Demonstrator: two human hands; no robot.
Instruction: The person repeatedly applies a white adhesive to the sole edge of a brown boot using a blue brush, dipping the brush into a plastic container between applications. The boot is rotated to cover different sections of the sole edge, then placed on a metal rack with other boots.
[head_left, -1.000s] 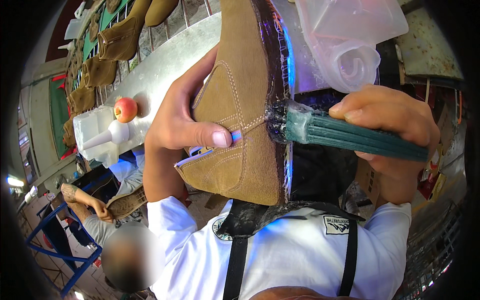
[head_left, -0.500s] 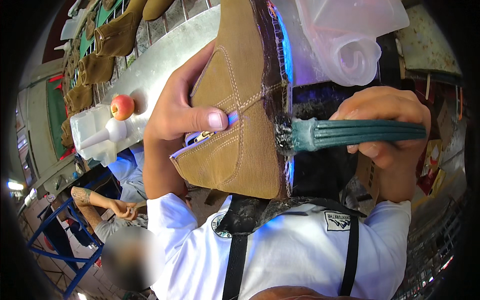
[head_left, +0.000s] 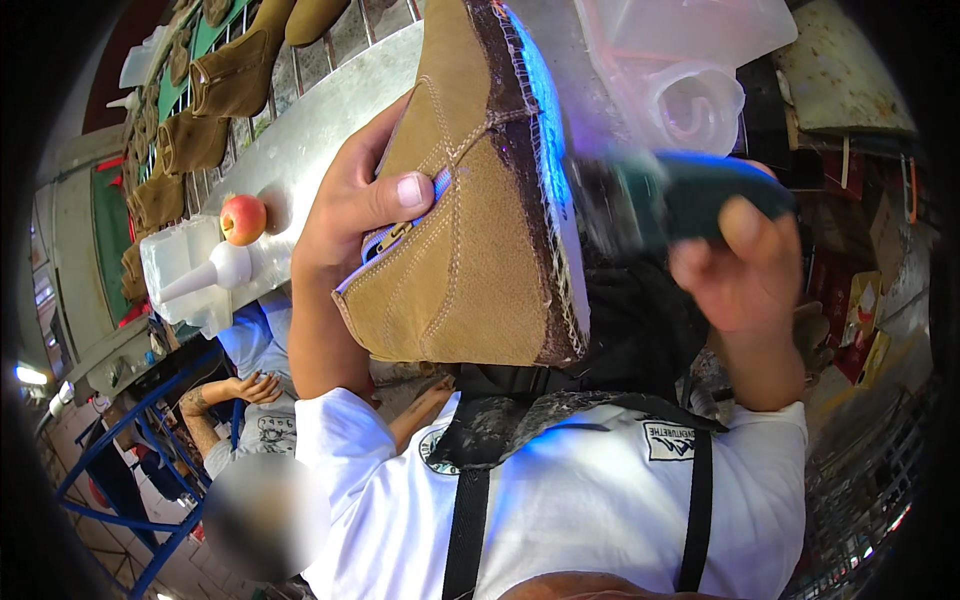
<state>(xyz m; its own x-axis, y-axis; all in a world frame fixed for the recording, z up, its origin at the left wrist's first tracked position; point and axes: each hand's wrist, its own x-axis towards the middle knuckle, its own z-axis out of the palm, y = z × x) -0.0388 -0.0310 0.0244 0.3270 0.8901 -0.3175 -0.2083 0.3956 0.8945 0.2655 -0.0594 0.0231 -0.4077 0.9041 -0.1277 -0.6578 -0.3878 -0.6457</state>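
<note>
My left hand (head_left: pixel 345 215) is closed around a tan suede boot (head_left: pixel 490 240). The thumb lies beside its zipper, and the other fingers are hidden behind the boot. The boot is on its side, its sole edge facing right: a dark brown band runs along it, with pale stitching lit blue. To the right of that edge, my right hand (head_left: pixel 745 265) grips a brush (head_left: pixel 690 195) by its dark green handle. Motion smears the brush, its bristle end pointing at the boot; whether the bristles touch the edge I cannot tell.
A translucent plastic container (head_left: pixel 700 105) stands at the far right. On the left are an apple (head_left: pixel 243 219), a white nozzle bottle (head_left: pixel 225 266) and a clear tub (head_left: pixel 165 250). More tan boots (head_left: pixel 228 82) line a rack. Another person's hand (head_left: pixel 250 388) shows at lower left.
The brush has swung upward and its handle has turned in my right hand. The boot has shifted left and tilted, showing more of its sole edge. The other person's hands have parted.
</note>
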